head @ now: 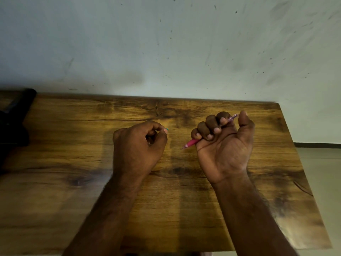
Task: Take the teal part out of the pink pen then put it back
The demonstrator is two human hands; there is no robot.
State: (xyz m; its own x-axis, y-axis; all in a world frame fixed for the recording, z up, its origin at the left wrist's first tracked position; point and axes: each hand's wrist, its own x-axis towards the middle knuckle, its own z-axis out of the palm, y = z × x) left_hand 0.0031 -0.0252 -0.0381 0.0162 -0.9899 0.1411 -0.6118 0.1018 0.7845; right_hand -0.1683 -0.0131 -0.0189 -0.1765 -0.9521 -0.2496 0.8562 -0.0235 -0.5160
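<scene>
My right hand is turned palm up and grips the pink pen across its curled fingers. The pen's tip points down-left and its clear back end sticks out past the index finger. My left hand is curled beside it, apart from the pen. A small bit of the teal part shows at its thumb and fingertip, pinched there. The remainder of the teal part is hidden inside the hand.
Both hands hover over a brown wooden table against a pale scuffed wall. A dark object lies at the table's far left. The table's right edge drops off to a light floor.
</scene>
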